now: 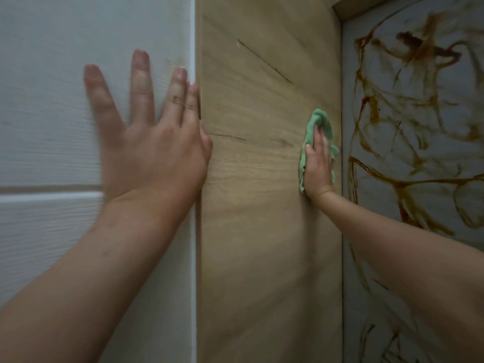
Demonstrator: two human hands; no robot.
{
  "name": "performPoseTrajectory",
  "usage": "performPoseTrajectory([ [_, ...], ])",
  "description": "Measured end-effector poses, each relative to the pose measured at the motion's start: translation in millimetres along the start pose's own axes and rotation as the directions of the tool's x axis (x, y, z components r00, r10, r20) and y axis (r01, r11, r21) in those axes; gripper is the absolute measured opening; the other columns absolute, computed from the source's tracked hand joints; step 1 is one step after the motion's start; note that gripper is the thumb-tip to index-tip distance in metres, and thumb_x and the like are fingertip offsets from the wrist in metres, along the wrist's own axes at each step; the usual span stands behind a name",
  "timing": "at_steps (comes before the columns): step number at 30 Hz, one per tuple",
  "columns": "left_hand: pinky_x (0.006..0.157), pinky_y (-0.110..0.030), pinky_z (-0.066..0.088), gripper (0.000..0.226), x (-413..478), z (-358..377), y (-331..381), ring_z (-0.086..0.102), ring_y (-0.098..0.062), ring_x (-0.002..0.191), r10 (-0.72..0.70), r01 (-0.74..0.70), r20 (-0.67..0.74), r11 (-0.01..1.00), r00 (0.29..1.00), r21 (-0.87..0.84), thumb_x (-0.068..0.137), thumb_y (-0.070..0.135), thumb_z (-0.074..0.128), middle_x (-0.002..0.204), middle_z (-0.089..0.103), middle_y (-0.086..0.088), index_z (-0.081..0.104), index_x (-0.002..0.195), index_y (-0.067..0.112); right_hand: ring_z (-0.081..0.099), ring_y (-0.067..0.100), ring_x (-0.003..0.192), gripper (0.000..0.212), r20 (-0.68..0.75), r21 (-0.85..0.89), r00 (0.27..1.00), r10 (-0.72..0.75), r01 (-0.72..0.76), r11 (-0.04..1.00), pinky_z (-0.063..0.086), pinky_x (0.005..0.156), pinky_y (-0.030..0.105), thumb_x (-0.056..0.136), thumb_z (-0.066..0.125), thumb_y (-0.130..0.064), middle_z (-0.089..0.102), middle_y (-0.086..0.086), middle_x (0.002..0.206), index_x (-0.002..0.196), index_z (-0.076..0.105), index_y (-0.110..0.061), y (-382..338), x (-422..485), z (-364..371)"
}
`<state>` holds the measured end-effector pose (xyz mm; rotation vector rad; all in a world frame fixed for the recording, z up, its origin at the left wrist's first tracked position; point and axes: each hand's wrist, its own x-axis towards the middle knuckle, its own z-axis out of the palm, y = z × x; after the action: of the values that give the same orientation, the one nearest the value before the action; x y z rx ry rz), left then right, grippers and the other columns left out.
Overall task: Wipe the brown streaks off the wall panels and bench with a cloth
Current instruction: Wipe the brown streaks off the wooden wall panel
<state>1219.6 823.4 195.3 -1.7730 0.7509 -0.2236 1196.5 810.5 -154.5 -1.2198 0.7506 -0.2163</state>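
Note:
My right hand presses a crumpled green cloth flat against the tan wood-grain panel, close to its right edge. Its fingers lie straight over the cloth. Spread flat, my left hand rests on the white textured panel, with its thumb at the seam beside the wood panel. To the right, a pale grey panel carries many looping brown streaks. More streaks show at the lower right.
The wood panel has a few thin dark grain lines. A horizontal groove crosses the white panel. A wood edge frames the streaked panel at top right. Both forearms reach in from the bottom of the view.

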Motion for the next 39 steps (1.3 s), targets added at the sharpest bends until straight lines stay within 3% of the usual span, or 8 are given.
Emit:
performPoseTrajectory([
  [8,0.114,-0.079,0.012,0.066,8.8,21.0,-0.6,-0.002,-0.046,0.155,-0.011,0.008,-0.024,0.992,1.000,-0.127,0.106,0.042,0.004,0.171,0.020,-0.006,0.022,0.162,0.011,0.011,0.019,0.159,0.054,-0.030,0.000,0.968,0.249,-0.249,0.969,0.006,0.129,0.037,0.113,0.022,-0.027,0.012,-0.001,0.173,0.166,0.014,-0.020,61.5,70.4,-16.2],
  [15,0.116,-0.078,0.002,0.063,2.5,7.4,2.1,-0.003,-0.043,0.157,-0.017,0.016,-0.024,0.999,1.000,-0.039,0.107,0.039,0.006,0.172,0.017,-0.002,0.021,0.164,0.015,0.009,0.028,0.159,0.055,0.004,-0.051,0.941,0.338,-0.337,0.940,0.006,0.129,0.044,0.112,0.019,-0.025,0.011,0.011,0.173,0.163,0.019,-0.004,77.9,14.6,-20.9],
  [23,0.116,-0.077,0.003,0.064,-1.0,-7.5,2.8,-0.002,-0.045,0.156,-0.017,0.016,0.039,1.000,0.999,0.024,0.106,0.040,0.006,0.172,0.015,-0.003,0.019,0.164,0.016,0.010,0.027,0.158,0.057,-0.074,0.113,0.696,0.714,-0.706,0.699,0.006,0.126,0.048,0.111,0.024,-0.047,0.012,0.003,0.173,0.166,0.016,-0.031,76.1,-86.3,-6.4],
  [26,0.116,-0.076,0.003,0.066,-1.4,-5.4,3.1,-0.002,-0.045,0.156,-0.019,0.017,0.038,0.999,0.999,0.043,0.105,0.041,0.001,0.172,0.012,-0.003,0.015,0.164,0.016,0.011,0.028,0.158,0.057,-0.098,0.069,0.805,0.585,-0.581,0.811,0.012,0.126,0.052,0.110,0.021,-0.048,0.012,0.001,0.173,0.165,0.013,-0.035,31.1,-85.6,2.5],
  [29,0.116,-0.076,0.004,0.066,-1.4,-3.9,2.5,-0.002,-0.046,0.156,-0.018,0.017,0.033,0.999,0.999,0.049,0.105,0.040,0.000,0.172,0.012,-0.004,0.015,0.164,0.015,0.004,0.017,0.159,0.058,-0.024,0.011,0.982,0.186,-0.186,0.983,0.008,0.127,0.044,0.109,0.020,-0.049,0.008,-0.008,0.172,0.164,0.006,-0.040,-41.5,-99.1,19.4],
  [31,0.116,-0.076,0.004,0.066,-1.4,-4.6,2.8,-0.001,-0.047,0.156,-0.023,0.022,0.023,0.999,0.999,0.044,0.104,0.040,0.001,0.172,0.013,-0.005,0.016,0.164,0.015,0.004,0.013,0.159,0.060,0.005,0.008,0.992,-0.128,0.128,0.992,0.004,0.128,0.037,0.107,0.025,-0.046,0.010,-0.009,0.172,0.164,0.011,-0.039,-73.2,-99.3,23.4],
  [33,0.116,-0.076,0.003,0.066,-1.0,-5.5,3.2,-0.001,-0.046,0.156,-0.024,0.023,0.022,0.999,0.999,0.036,0.104,0.039,0.002,0.172,0.013,-0.004,0.017,0.164,0.016,0.010,0.014,0.159,0.061,0.021,-0.001,0.956,-0.291,0.291,0.957,0.008,0.129,0.041,0.105,0.029,-0.041,0.017,-0.005,0.171,0.164,0.020,-0.034,-69.1,-79.6,18.6],
  [39,0.117,-0.077,0.001,0.062,0.5,1.2,0.9,-0.002,-0.046,0.156,-0.026,0.026,-0.028,1.000,0.999,0.009,0.107,0.033,0.005,0.172,0.014,-0.005,0.018,0.164,0.014,0.011,0.015,0.158,0.069,-0.024,0.017,0.999,0.040,-0.040,0.999,0.008,0.129,0.044,0.100,0.022,-0.049,0.016,-0.004,0.172,0.166,0.017,-0.028,-18.7,20.5,1.7],
])
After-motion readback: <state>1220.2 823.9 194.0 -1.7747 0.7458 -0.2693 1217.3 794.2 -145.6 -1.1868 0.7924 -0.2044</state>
